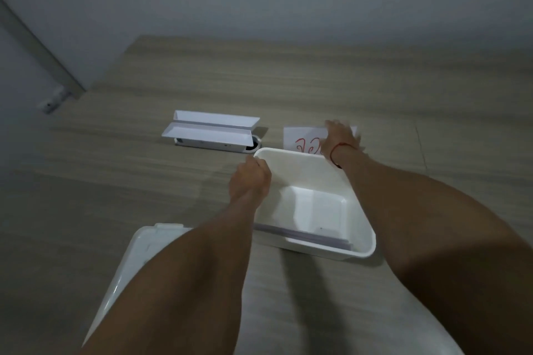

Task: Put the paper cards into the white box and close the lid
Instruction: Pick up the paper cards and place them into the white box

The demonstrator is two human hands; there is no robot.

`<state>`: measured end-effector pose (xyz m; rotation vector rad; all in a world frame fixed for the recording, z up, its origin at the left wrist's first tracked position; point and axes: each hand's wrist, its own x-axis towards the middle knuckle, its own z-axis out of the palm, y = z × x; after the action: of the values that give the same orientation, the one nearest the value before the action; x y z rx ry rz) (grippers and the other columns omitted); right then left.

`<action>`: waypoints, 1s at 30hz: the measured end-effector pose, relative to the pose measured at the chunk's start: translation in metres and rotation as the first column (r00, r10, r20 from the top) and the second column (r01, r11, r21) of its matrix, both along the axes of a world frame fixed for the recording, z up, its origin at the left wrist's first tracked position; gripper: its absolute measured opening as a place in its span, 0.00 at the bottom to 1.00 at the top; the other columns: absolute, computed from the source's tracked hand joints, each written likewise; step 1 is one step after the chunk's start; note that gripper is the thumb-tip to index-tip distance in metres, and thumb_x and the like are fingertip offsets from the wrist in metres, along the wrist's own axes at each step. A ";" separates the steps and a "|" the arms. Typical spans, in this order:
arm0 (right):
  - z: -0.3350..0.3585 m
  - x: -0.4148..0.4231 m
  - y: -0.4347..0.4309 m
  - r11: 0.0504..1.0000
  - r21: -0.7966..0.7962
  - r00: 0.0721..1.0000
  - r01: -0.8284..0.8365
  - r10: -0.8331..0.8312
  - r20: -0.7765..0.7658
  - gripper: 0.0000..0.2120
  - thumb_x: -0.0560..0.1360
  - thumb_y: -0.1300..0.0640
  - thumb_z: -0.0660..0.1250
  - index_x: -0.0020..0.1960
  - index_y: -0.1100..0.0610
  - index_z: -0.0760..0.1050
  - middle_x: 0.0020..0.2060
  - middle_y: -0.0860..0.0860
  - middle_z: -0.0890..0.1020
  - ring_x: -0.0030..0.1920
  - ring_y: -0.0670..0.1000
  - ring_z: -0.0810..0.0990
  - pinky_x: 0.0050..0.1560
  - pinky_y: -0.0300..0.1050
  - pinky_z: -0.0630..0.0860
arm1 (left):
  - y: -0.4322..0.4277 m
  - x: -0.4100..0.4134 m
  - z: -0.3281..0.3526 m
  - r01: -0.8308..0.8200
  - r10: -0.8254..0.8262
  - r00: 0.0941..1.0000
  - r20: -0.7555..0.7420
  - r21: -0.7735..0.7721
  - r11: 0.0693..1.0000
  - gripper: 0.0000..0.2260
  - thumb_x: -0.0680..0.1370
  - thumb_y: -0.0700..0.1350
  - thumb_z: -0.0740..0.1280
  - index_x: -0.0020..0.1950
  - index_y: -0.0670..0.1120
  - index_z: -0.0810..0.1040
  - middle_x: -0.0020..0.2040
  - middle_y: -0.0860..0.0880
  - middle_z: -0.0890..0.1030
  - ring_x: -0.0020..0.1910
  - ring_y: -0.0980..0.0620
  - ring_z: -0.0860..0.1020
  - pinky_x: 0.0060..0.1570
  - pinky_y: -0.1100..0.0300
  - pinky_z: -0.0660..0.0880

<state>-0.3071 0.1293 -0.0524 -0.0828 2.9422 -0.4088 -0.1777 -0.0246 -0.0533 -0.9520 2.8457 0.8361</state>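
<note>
1. On the wood-grain floor [288, 81] a white box [357, 242] is sitting open, its rim tilted toward the camera.
2. Inside the box, against its near wall, a few paper cards [317, 236] are lying flat.
3. The left hand [249, 181] is gripping the box's far-left rim — fingers curled over the edge, closed on it.
4. The right hand [340, 135] is reaching past the box's far edge and resting on a paper card with red writing [302, 140]; the hand is blurred, so whether its fingers are pinching the card cannot be told.
5. A red string [336, 154] is circling the right wrist.
6. The white lid [127, 268] is lying on the floor at near left, partly hidden under the left forearm — off the box.
7. Beyond the box to the left, a long white tray-like object [210, 132] is lying on the floor.
</note>
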 end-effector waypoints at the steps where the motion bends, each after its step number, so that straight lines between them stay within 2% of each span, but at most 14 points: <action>1: -0.001 -0.002 0.000 0.999 0.049 1.000 -0.001 0.002 -0.024 0.19 0.78 0.57 0.61 0.68 0.52 0.70 0.70 0.53 0.70 0.73 0.55 0.64 0.75 0.59 0.53 | 0.000 0.000 0.000 -0.004 0.004 1.000 0.001 -0.003 1.000 0.20 0.82 0.50 0.49 0.61 0.39 0.74 0.59 0.36 0.79 0.58 0.36 0.77 0.57 0.48 0.73; 3: 0.001 -0.003 0.000 0.995 0.099 0.999 0.017 -0.013 -0.036 0.17 0.78 0.59 0.60 0.66 0.51 0.74 0.66 0.54 0.74 0.70 0.56 0.68 0.75 0.58 0.53 | 0.000 0.000 0.000 -0.003 0.003 1.000 0.003 -0.005 1.000 0.20 0.82 0.50 0.49 0.61 0.39 0.74 0.59 0.36 0.79 0.58 0.35 0.77 0.57 0.48 0.73; 6: 0.003 -0.001 -0.001 0.998 0.070 1.000 -0.009 0.009 -0.005 0.17 0.77 0.62 0.59 0.63 0.51 0.76 0.65 0.53 0.77 0.69 0.55 0.71 0.74 0.56 0.54 | 0.000 -0.001 -0.001 0.015 -0.015 1.000 0.001 -0.008 1.000 0.21 0.82 0.50 0.49 0.60 0.39 0.74 0.58 0.36 0.79 0.57 0.36 0.78 0.56 0.48 0.73; 9: 0.011 0.007 0.000 0.997 0.024 0.995 -0.069 0.070 -0.074 0.15 0.77 0.61 0.59 0.60 0.51 0.77 0.62 0.54 0.79 0.65 0.55 0.75 0.69 0.53 0.59 | 0.002 0.000 0.004 0.023 -0.023 1.000 0.013 -0.006 1.000 0.21 0.82 0.50 0.49 0.61 0.39 0.74 0.59 0.36 0.79 0.58 0.36 0.77 0.57 0.49 0.73; 11: 0.024 0.014 0.001 0.997 0.021 0.988 -0.081 0.083 -0.129 0.15 0.78 0.60 0.59 0.62 0.50 0.76 0.62 0.55 0.78 0.64 0.56 0.75 0.66 0.51 0.62 | 0.004 0.001 0.010 0.015 -0.015 0.999 0.035 0.006 1.000 0.20 0.82 0.49 0.49 0.64 0.39 0.72 0.62 0.37 0.78 0.61 0.37 0.77 0.59 0.48 0.72; 16: 0.070 0.037 0.011 0.998 -0.022 0.966 -0.055 0.048 -0.253 0.15 0.79 0.58 0.57 0.64 0.51 0.72 0.63 0.55 0.77 0.65 0.56 0.74 0.63 0.50 0.63 | 0.005 0.009 0.024 -0.025 0.015 0.997 0.080 0.133 0.991 0.18 0.81 0.45 0.53 0.69 0.39 0.67 0.67 0.38 0.74 0.66 0.38 0.73 0.62 0.48 0.71; 22: 0.125 0.075 0.031 0.997 -0.056 0.923 -0.056 0.031 -0.383 0.16 0.80 0.54 0.56 0.66 0.47 0.71 0.63 0.53 0.79 0.65 0.56 0.74 0.62 0.51 0.62 | 0.004 0.038 0.029 0.099 -0.114 0.990 0.080 0.173 0.980 0.23 0.77 0.41 0.58 0.73 0.45 0.63 0.65 0.38 0.74 0.63 0.37 0.74 0.62 0.44 0.74; 26: 0.136 0.102 0.033 0.993 -0.106 0.948 -0.047 0.011 -0.319 0.17 0.81 0.52 0.55 0.68 0.47 0.71 0.68 0.51 0.76 0.69 0.55 0.71 0.68 0.53 0.58 | 0.005 0.054 0.027 0.116 -0.123 0.992 0.018 0.214 0.970 0.25 0.77 0.37 0.60 0.74 0.44 0.60 0.66 0.37 0.73 0.63 0.36 0.74 0.60 0.44 0.74; 30: 0.117 0.131 0.032 0.990 -0.134 0.987 -0.053 0.031 -0.159 0.17 0.81 0.51 0.55 0.67 0.48 0.72 0.68 0.50 0.76 0.69 0.55 0.71 0.69 0.52 0.57 | 0.005 0.066 0.024 0.084 -0.077 0.996 -0.038 0.252 0.964 0.19 0.77 0.35 0.60 0.68 0.39 0.66 0.64 0.38 0.74 0.62 0.38 0.75 0.57 0.48 0.73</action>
<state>-0.1763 0.1612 0.0644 -0.2033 3.0556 -0.6270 -0.1119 -0.0193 -0.0288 -0.7927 2.6895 1.1770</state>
